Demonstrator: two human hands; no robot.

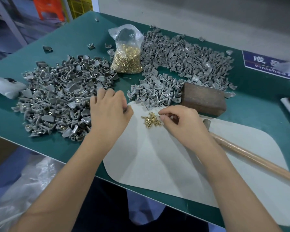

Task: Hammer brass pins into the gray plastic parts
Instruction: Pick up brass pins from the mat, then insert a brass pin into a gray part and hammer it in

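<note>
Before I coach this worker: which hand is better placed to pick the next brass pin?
Right. The right hand has fingertips at the loose brass pins; the left hand sits beside the gray parts pile.

Single head view, looking forward and down, close over green table (77, 39).

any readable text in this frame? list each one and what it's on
"成" then a second Chinese character cut off by glare: white on the blue sign on the green table, far right.
"Finished", the rest smeared out: same sign, line below.
Bag of brass pins: no readable print.
Nothing else carries text.
</note>
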